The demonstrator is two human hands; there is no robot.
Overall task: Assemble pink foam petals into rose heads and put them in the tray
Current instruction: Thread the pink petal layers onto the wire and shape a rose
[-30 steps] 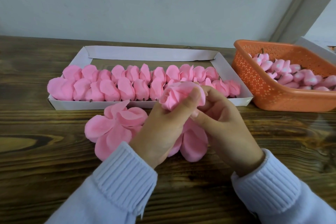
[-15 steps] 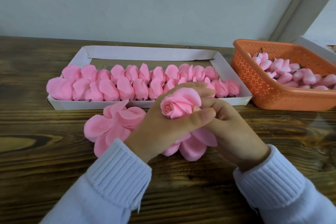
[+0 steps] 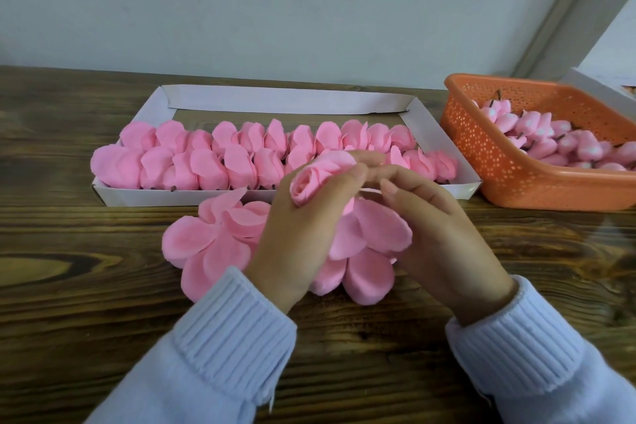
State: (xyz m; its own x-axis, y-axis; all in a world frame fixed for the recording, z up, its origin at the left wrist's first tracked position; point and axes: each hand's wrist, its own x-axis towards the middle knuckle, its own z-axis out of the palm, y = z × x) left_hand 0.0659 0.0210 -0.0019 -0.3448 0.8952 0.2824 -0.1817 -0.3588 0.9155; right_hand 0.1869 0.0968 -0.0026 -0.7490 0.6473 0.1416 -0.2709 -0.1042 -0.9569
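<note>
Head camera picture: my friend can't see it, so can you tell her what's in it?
Two hands in pale blue sleeves work over a wooden table: the left hand holds a pink foam rose head, the right hand close beside it. Loose pink petals lie under them, before a white tray of finished roses. An orange basket of pink buds stands right.

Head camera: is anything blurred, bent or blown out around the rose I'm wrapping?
Head view: light is soft and even, no glare. The rose head in the left hand is fairly sharp; the right hand too. The tray edges and wooden table bow from the wide lens. The orange basket looks softer at the frame edge.
</note>
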